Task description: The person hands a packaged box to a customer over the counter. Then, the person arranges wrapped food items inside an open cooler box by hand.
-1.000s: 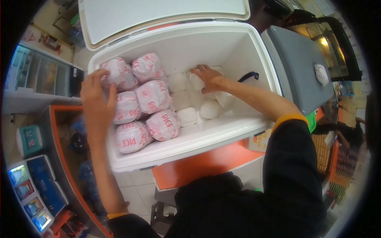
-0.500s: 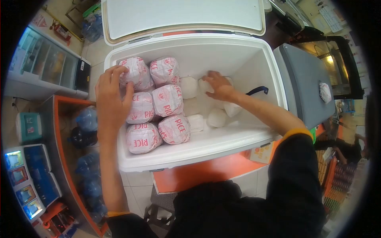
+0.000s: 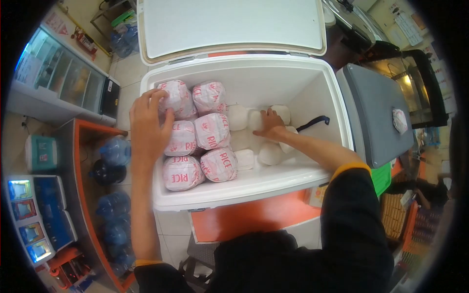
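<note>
An open white cooler box (image 3: 259, 61) holds several round packs in paper printed RICE on its left side. My left hand (image 3: 149, 122) lies against the far-left rice pack (image 3: 178, 100), its thumb and fingers apart at the pack's left side. Deep in the box's right half, my right hand (image 3: 272, 124) touches a plain white round bundle (image 3: 255, 118), with thumb and fingers spread. More white bundles lie around it, among them a near one (image 3: 270, 154) and a far one (image 3: 281, 113). The undersides of both hands are hidden.
The raised cooler lid (image 3: 234, 29) stands behind. A grey lidded box (image 3: 376, 112) adjoins on the right, with one wrapped pack (image 3: 399, 121) on it. A shelf with water bottles (image 3: 115, 205) is at left, and an orange surface (image 3: 254, 215) lies in front.
The view has shifted, so the cooler appears lower. My right hand's fingers have drawn nearer the right side of the white bundle. My left hand stays at the same rice pack.
</note>
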`<state>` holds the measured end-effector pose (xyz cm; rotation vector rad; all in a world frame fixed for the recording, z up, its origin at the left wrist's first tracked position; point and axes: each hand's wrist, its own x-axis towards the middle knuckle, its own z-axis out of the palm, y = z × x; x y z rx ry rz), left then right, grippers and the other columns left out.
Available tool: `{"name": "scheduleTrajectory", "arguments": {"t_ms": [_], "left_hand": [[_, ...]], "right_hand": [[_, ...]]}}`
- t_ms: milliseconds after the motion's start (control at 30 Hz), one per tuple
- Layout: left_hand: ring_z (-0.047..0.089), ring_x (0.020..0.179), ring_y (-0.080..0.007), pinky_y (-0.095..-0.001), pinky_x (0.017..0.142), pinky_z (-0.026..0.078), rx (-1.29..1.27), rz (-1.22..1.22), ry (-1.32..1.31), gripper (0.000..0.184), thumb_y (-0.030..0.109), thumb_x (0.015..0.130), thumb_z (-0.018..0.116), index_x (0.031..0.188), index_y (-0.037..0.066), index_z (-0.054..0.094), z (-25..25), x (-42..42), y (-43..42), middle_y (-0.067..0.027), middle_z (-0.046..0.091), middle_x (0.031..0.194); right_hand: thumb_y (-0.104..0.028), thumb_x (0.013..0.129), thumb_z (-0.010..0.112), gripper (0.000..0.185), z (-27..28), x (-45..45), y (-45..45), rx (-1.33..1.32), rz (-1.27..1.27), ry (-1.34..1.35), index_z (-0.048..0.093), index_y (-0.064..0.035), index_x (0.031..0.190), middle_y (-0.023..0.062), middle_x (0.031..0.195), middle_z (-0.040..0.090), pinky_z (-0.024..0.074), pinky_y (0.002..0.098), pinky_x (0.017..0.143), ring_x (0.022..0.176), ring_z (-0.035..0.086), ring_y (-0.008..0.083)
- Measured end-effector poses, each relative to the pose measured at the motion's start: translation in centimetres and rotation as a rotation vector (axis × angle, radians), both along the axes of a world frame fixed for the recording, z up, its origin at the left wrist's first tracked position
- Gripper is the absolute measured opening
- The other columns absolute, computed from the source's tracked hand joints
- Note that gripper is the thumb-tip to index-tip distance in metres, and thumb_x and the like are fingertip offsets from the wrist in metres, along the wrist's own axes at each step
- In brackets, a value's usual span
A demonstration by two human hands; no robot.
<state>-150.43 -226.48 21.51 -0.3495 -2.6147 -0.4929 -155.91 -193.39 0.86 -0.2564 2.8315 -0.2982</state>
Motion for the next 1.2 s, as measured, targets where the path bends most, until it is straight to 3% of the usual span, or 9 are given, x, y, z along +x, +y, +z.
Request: {"name": "scheduleTrajectory", "arguments": {"t_ms": [300,367,433,567,733,933,1033,1167,1200], "left_hand": [[0.049,0.11,-0.0318,-0.0444,0.099,0.034,-0.023,-0.029,0.004,0.035,0.013,0.077,0.066,0.11,0.009,0.054,0.2,0.1,0.0,-0.0112,0.054,0.114],[0.049,0.111,-0.032,-0.0442,0.099,0.034,-0.012,-0.021,-0.014,0.035,0.013,0.077,0.066,0.11,0.009,0.053,0.3,0.1,0.1,-0.0112,0.054,0.115],[0.049,0.111,-0.032,-0.0441,0.098,0.034,-0.015,-0.013,-0.015,0.036,0.013,0.077,0.066,0.11,0.009,0.053,0.2,0.1,0.1,-0.0112,0.054,0.115],[0.049,0.112,-0.032,-0.0436,0.097,0.036,-0.024,-0.017,-0.007,0.037,0.013,0.077,0.066,0.112,0.009,0.053,0.0,0.0,0.1,-0.0113,0.054,0.116],[0.05,0.111,-0.0317,-0.0433,0.097,0.036,-0.043,-0.025,-0.012,0.037,0.012,0.077,0.066,0.112,0.008,0.053,0.3,0.2,0.1,-0.011,0.055,0.116],[0.052,0.108,-0.0316,-0.043,0.096,0.036,-0.05,-0.039,0.023,0.036,0.012,0.077,0.065,0.111,0.008,0.054,0.1,0.2,0.1,-0.0107,0.056,0.115],[0.052,0.107,-0.032,-0.0431,0.096,0.036,-0.065,-0.045,0.032,0.036,0.012,0.077,0.065,0.111,0.007,0.054,0.2,0.1,0.0,-0.011,0.056,0.115],[0.052,0.107,-0.0328,-0.0435,0.095,0.037,-0.073,-0.021,0.005,0.037,0.011,0.077,0.065,0.112,0.007,0.053,0.1,-0.1,0.2,-0.0117,0.056,0.115],[0.052,0.107,-0.0328,-0.0435,0.095,0.037,-0.068,-0.019,0.003,0.037,0.011,0.077,0.065,0.112,0.007,0.053,0.1,-0.1,0.3,-0.0117,0.056,0.115]], "right_hand": [[-0.038,0.069,0.075,0.076,-0.8,-1.0,-0.9,0.371,0.206,-0.067,0.043,0.0012,0.125,0.0198,0.127,0.047,0.0399,0.042,0.1,0.121,0.044,0.0343],[-0.035,0.073,0.071,0.068,0.8,-0.4,-2.2,0.295,0.532,0.321,0.045,0.0008,0.125,0.0159,0.128,0.048,0.0367,0.044,0.101,0.122,0.044,0.0327],[-0.028,0.077,0.066,0.057,5.1,-0.2,-4.4,0.063,0.693,0.346,0.048,-0.0015,0.124,0.0142,0.13,0.049,0.0349,0.0459,0.102,0.123,0.043,0.0305],[-0.039,0.076,0.066,0.061,0.7,-2.0,-5.8,-0.192,0.728,0.447,0.051,-0.0028,0.123,0.0123,0.131,0.048,0.0338,0.0451,0.101,0.124,0.041,0.028],[-0.058,0.071,0.065,0.069,0.5,-2.8,-7.7,0.248,0.736,0.29,0.058,-0.0097,0.12,0.0024,0.129,0.048,0.0308,0.0383,0.098,0.123,0.035,0.0212],[-0.057,0.067,0.069,0.057,1.8,-3.5,-7.1,0.662,0.976,0.252,0.067,-0.0197,0.11,-0.0024,0.127,0.048,0.0289,0.0386,0.099,0.126,0.033,0.0194],[-0.057,0.069,0.068,0.06,1.8,-4.0,-7.3,0.876,1.09,0.203,0.063,-0.0221,0.117,-0.0026,0.13,0.047,0.0268,0.0405,0.101,0.131,0.03,0.0221],[-0.057,0.069,0.068,0.065,0.6,-2.5,-7.6,0.947,1.041,0.172,0.057,-0.0261,0.125,0.0006,0.132,0.048,0.0178,0.0479,0.109,0.135,0.028,0.0263],[-0.055,0.072,0.067,0.064,1.1,-1.5,-6.6,0.564,1.023,0.093,0.055,-0.0272,0.128,0.0016,0.133,0.049,0.0107,0.0521,0.112,0.136,0.028,0.0274]]}}
